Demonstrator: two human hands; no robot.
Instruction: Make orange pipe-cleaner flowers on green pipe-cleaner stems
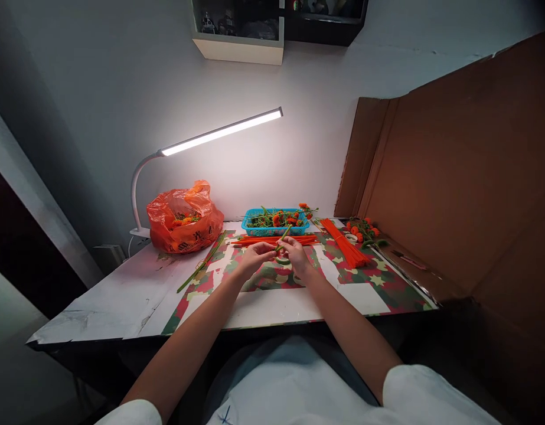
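Observation:
My left hand (255, 258) and my right hand (296, 256) meet over the middle of the table, both with fingers pinched. Between them a thin green stem (284, 235) slants up to the right, gripped by both hands. Just below my fingertips shows the curved edge of a green tape roll (283, 261); whether it touches the hands, I cannot tell. Behind the hands lie orange-red sticks (308, 240) in a sideways row. A blue basket (249, 228) of orange flowers and green stems stands beyond them.
An orange plastic bag (186, 238) with flowers stands left, beside a lit desk lamp (223, 131). Long green stems (201, 267) lie left of centre. A bundle of orange-red sticks (344, 243) and loose orange flowers (362, 229) lie right, near a cardboard wall (453, 159).

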